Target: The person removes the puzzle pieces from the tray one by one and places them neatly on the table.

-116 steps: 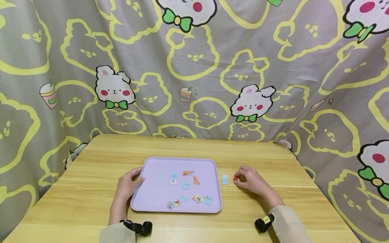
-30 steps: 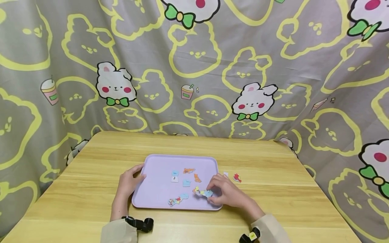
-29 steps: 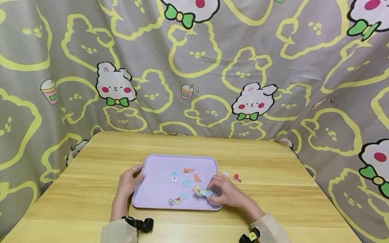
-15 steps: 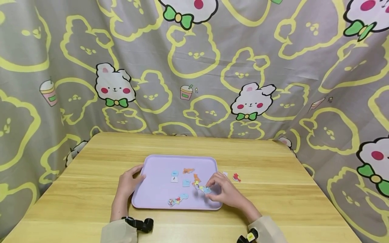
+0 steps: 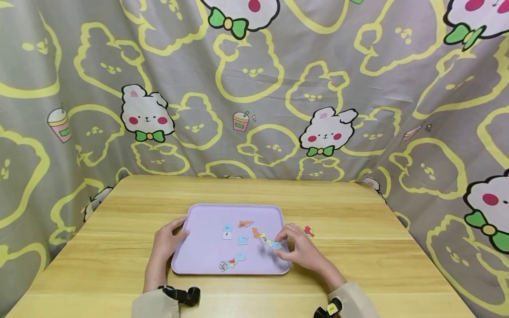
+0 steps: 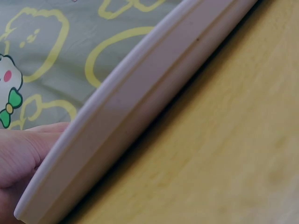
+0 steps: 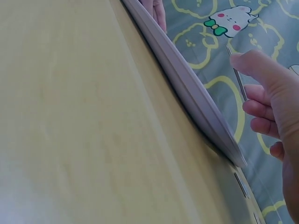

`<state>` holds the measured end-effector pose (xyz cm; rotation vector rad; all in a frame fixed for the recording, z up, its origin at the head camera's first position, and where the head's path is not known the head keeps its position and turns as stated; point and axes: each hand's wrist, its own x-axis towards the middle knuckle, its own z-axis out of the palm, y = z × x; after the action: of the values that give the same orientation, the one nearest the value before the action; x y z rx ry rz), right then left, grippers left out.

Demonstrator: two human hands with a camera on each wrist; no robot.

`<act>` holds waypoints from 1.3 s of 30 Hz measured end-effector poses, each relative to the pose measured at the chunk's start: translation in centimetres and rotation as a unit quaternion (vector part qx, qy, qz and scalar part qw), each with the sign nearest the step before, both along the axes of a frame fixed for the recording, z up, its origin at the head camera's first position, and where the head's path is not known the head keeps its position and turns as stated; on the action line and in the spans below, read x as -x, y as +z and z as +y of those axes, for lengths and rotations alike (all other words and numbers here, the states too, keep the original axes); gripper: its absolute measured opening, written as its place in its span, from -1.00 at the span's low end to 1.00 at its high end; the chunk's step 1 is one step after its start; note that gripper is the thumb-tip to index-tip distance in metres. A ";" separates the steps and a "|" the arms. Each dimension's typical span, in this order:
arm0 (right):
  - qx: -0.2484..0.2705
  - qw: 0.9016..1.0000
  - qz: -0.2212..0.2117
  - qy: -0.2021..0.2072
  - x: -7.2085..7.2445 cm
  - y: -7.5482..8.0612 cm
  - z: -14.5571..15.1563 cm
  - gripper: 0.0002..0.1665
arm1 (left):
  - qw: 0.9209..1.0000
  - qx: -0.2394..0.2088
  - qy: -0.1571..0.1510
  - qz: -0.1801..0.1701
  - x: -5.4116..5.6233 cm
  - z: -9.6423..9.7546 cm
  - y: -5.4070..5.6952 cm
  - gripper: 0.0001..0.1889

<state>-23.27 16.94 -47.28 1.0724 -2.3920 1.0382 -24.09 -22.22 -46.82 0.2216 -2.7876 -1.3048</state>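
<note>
While our right hand's (image 5: 296, 247) fingers pinch a thin, irregular blue-and-yellow card piece (image 5: 272, 243) above the pale-purple, rectangular plastic tray (image 5: 203, 251), our left hand (image 5: 167, 240) grips its left rim; we judge the piece light, stiffish, best held by its edges.

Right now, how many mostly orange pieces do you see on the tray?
2. The far orange piece lies on the tray; the near orange piece lies to its right, appearing beside the coloured piece in the right hand. The hand may hide others.
</note>
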 end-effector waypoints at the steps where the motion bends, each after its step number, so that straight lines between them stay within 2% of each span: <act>1: 0.002 1.000 -0.001 -0.001 0.0 0.0 0.1 -0.67 | 1.000 -0.001 0.000 -0.001 0.0 0.0 0.0 -0.48; 6: 0.001 1.000 0.000 -0.007 0.0 0.1 0.8 -0.68 | 1.000 -0.002 -0.001 -0.001 0.0 -0.1 -0.1 -0.48; 15: -0.020 0.999 0.022 -0.044 0.5 0.2 2.0 -0.67 | 1.000 -0.001 0.000 -0.009 -0.1 -0.1 -0.2 -0.47; 32: -0.020 0.996 -0.018 -0.091 0.9 0.2 4.8 -0.70 | 1.000 0.006 -0.005 0.000 -0.1 0.0 0.0 -0.47; 39: -0.020 0.993 -0.021 -0.117 1.2 -0.1 6.0 -0.70 | 1.000 0.004 -0.003 0.002 -0.1 -0.1 -0.2 -0.47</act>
<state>-24.42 22.94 -47.35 0.7663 -2.5086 0.9434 -24.02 -22.34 -47.02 0.2109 -2.7918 -1.2940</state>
